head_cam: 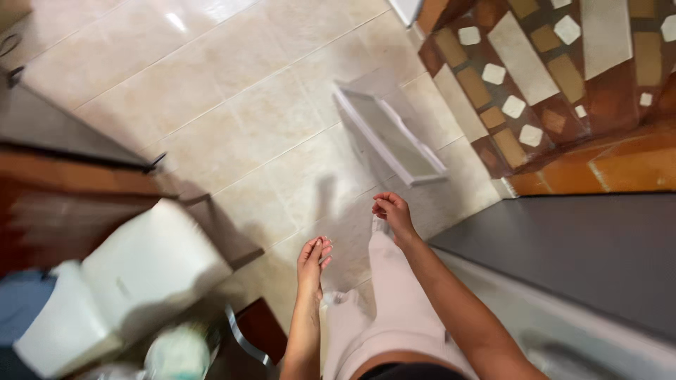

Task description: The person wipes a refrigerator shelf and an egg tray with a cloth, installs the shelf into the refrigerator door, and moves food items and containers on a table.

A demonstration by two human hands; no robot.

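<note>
Your right hand (394,213) curls its fingers loosely, pinching nothing; your left hand (313,259) hangs with fingers together, empty, above the floor (232,119).

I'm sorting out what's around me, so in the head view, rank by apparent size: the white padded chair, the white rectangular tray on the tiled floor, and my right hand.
1. White padded chair, largest, though it sits nearer the camera and is blurred.
2. White rectangular tray, leaning on the floor.
3. Right hand, smallest.

Glossy beige tiled floor (232,119), patterned brown tiles (535,77), grey countertop (584,253), wooden furniture (63,204).
</note>
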